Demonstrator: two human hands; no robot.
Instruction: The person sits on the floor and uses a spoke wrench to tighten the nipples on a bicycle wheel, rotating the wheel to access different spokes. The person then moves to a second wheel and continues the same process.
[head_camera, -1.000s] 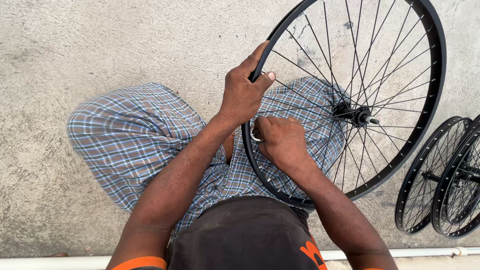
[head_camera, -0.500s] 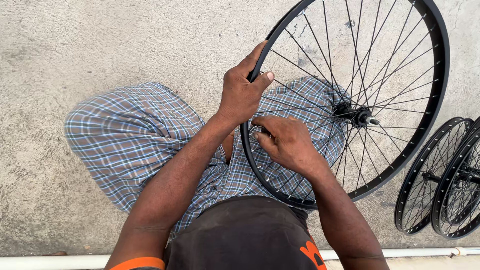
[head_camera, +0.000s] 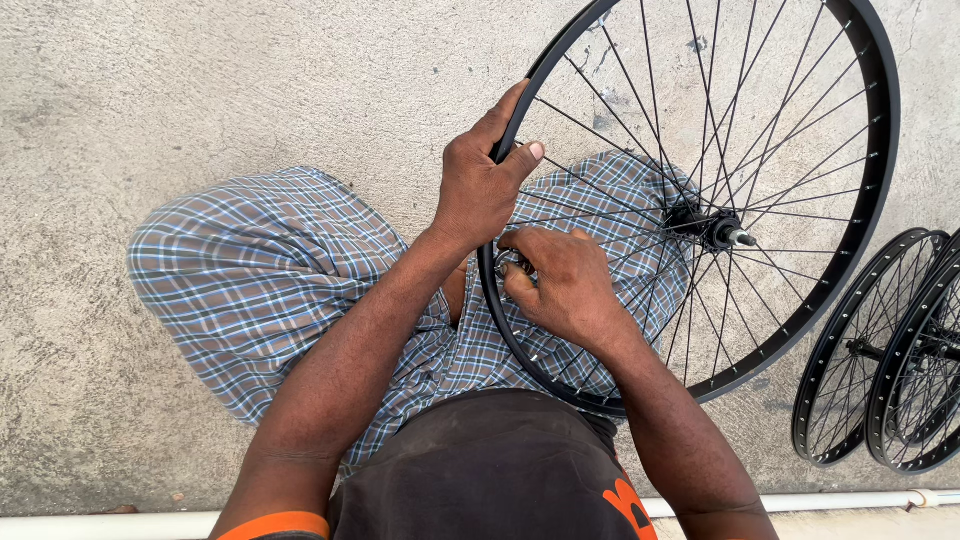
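A black bicycle wheel (head_camera: 882, 150) with thin spokes and a central hub (head_camera: 715, 228) stands across my lap, over my plaid shorts (head_camera: 250, 280). My left hand (head_camera: 478, 190) wraps the rim at its left side, thumb laid over the top. Just below it, my right hand (head_camera: 565, 285) reaches in among the spokes. Its fingertips are pinched on the end of a spoke right at the rim's inner edge. What lies between the fingertips is too small to make out.
Two more black spoked wheels (head_camera: 850, 370) (head_camera: 925, 400) lie overlapping on the concrete floor (head_camera: 150, 110) at the right. A white pipe (head_camera: 850, 498) runs along the bottom edge behind me.
My right hand has slid a little up along the rim toward my left hand, and its fingers have curled tighter. The wheel and my left hand have hardly moved.
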